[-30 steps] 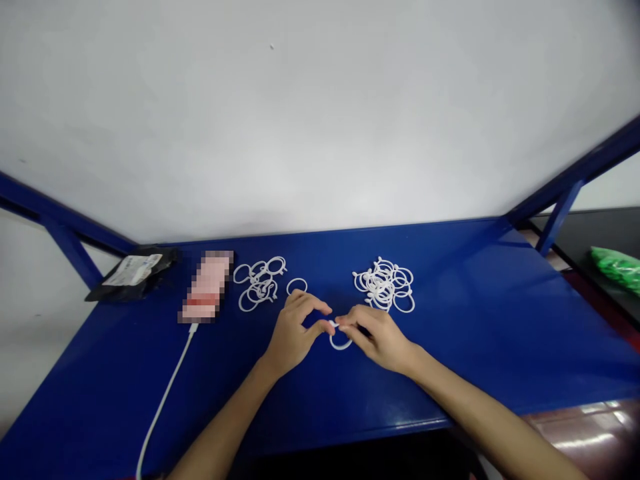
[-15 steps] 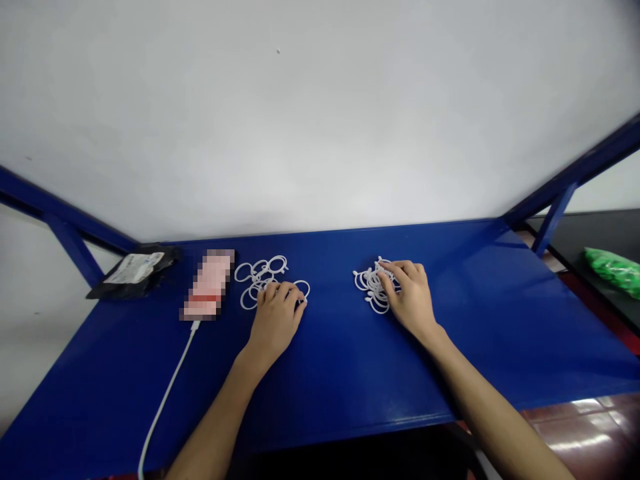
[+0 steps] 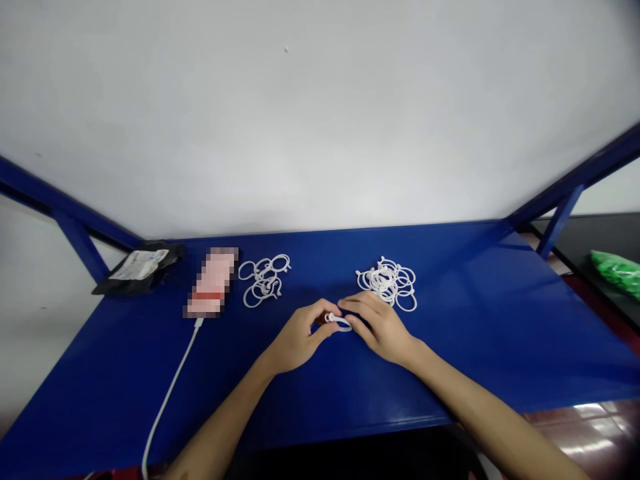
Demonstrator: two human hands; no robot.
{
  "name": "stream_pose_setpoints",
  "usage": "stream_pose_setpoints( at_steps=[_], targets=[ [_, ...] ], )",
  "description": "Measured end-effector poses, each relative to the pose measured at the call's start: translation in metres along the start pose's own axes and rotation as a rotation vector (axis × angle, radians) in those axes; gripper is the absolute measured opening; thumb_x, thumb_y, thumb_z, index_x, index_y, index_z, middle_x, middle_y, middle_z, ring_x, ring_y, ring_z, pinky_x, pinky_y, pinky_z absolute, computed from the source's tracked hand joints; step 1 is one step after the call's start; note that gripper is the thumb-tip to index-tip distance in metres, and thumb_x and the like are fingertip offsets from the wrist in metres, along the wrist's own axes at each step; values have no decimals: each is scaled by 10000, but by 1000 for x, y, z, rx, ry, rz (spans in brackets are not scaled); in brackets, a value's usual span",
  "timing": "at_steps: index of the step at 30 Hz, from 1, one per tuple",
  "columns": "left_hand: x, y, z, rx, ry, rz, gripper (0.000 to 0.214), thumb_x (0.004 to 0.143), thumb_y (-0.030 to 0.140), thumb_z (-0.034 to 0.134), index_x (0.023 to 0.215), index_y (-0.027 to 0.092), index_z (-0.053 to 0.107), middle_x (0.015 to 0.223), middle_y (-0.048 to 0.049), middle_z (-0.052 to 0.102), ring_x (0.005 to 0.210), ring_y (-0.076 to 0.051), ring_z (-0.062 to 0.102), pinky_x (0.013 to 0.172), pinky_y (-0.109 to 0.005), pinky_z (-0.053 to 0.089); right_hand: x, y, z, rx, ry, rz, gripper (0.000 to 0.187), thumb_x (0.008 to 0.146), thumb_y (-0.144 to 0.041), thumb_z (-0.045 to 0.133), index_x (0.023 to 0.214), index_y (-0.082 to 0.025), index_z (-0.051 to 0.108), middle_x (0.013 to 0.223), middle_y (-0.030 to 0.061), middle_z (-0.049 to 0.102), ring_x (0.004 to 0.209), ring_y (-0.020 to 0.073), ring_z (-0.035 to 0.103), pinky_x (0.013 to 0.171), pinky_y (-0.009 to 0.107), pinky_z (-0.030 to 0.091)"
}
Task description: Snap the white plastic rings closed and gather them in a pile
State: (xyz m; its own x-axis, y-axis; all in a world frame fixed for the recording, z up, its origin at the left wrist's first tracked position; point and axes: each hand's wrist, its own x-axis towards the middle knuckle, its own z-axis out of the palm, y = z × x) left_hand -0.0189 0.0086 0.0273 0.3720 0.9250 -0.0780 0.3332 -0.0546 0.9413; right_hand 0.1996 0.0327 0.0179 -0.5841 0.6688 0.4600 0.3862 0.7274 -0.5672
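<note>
A white plastic curtain ring [image 3: 341, 321] with a small eyelet is held between my two hands, above the middle of the table. My left hand [image 3: 305, 335] pinches its eyelet end between thumb and forefinger. On the other side, my right hand [image 3: 381, 327] has its thumb and fingertips on the ring's loop. A loose heap of similar white rings [image 3: 384, 280] lies just beyond my right hand. Farther left, a smaller group of white rings [image 3: 263, 288] is spread on the table, some overlapping.
Left of the rings, a blurred-out phone [image 3: 210, 283] lies with a white cable [image 3: 173, 387] running to the front edge. A black plastic package [image 3: 137, 270] sits in the back left corner of the blue table [image 3: 480, 320]. Green bagged material [image 3: 615, 270] rests on a dark surface at right.
Both hands have moved inward from the two groups of rings and now meet near the middle, with one curtain ring between them.
</note>
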Motion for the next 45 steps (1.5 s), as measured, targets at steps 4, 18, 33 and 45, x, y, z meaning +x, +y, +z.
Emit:
stream_pose_setpoints(
  at_steps=[4, 18, 33, 45],
  targets=[
    [3, -9, 3, -148, 30, -55, 135, 928, 302, 589, 1003, 195, 622, 773, 7, 687, 704, -141, 652, 695, -266, 500, -4, 2, 6, 162, -39, 99, 194, 1012, -251, 525, 1178, -213, 618, 1019, 68, 734, 871, 178, 695, 775, 335, 567],
    [2, -12, 2, -24, 198, 73, 125, 839, 330, 738, 785, 221, 713, 723, 10, 734, 681, -154, 687, 697, -262, 521, -3, -3, 8, 281, -36, 207, 186, 1008, -284, 536, 1087, -216, 690, 925, 46, 743, 785, 152, 708, 706, 284, 578],
    [3, -9, 5, -15, 165, 25, 198, 861, 367, 697, 803, 192, 624, 712, 19, 660, 649, -126, 590, 613, -231, 420, -5, -1, 13, 282, 116, 109, 145, 982, -188, 572, 1090, -234, 657, 961, 54, 724, 832, 165, 688, 731, 308, 570],
    [5, -21, 1, 309, 245, 225, 255, 780, 371, 802, 912, 208, 657, 772, 4, 702, 757, -178, 630, 732, -301, 493, -3, -5, 6, 370, -108, 93, 134, 1014, -205, 521, 1034, -209, 654, 949, 49, 718, 855, 156, 683, 748, 293, 552]
  ],
)
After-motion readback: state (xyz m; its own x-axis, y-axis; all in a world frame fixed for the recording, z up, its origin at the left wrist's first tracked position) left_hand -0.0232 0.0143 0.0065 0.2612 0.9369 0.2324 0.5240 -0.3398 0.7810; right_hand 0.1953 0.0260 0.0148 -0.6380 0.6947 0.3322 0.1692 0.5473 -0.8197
